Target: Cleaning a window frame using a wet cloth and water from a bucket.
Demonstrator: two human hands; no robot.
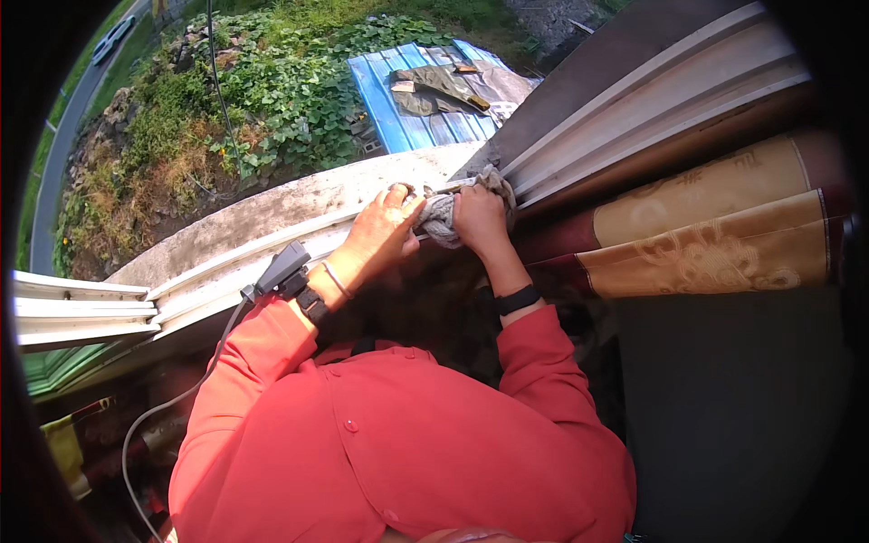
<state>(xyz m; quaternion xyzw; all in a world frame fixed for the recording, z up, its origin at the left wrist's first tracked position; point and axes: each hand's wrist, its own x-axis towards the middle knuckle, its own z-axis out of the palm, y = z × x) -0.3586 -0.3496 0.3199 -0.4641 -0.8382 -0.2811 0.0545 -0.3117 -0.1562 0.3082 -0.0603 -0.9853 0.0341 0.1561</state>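
Bunched on the white window track [333,234] is a grey knitted cloth [440,218], near the corner with the upright frame [645,102]. My right hand [481,214] grips the cloth's right part, and some of it bulges out past my knuckles. On its left end rests my left hand [383,227], with the fingers curled over the cloth. The track's surface under the cloth is hidden. A black device [282,268] with a grey cable is strapped at my left wrist, beside a bracelet [337,279]. My right wrist wears a dark band [517,300].
Gold and maroon curtains [706,244] hang close to my right arm. Outside the track runs a rough concrete ledge [271,197]. Below lie a blue corrugated roof [387,88] with cloths on it, green plants [285,88] and a road [64,156]. The grey cable [146,421] trails down left.
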